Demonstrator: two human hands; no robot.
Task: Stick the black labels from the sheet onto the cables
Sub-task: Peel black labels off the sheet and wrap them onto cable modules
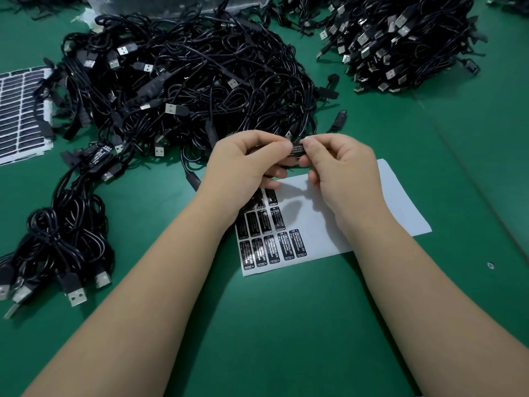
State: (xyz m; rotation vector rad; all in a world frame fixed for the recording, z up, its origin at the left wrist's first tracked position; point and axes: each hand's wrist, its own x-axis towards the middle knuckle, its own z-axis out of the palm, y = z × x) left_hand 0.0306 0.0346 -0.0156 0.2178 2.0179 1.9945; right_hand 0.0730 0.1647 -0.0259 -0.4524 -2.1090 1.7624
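Black label (297,149) being pinched at both ends by left hand (246,164) and right hand (340,167), above sheet (329,219), 6 o'clock of cable pile (186,81). Judged thin, limp, tacky; edges best held.

Green work table (286,325) fills the view. Clear plastic bag (160,4), crinkled, lies at the far edge, top centre-left. Small round screw hole or fastener (490,265) in the tabletop, right side, near edge
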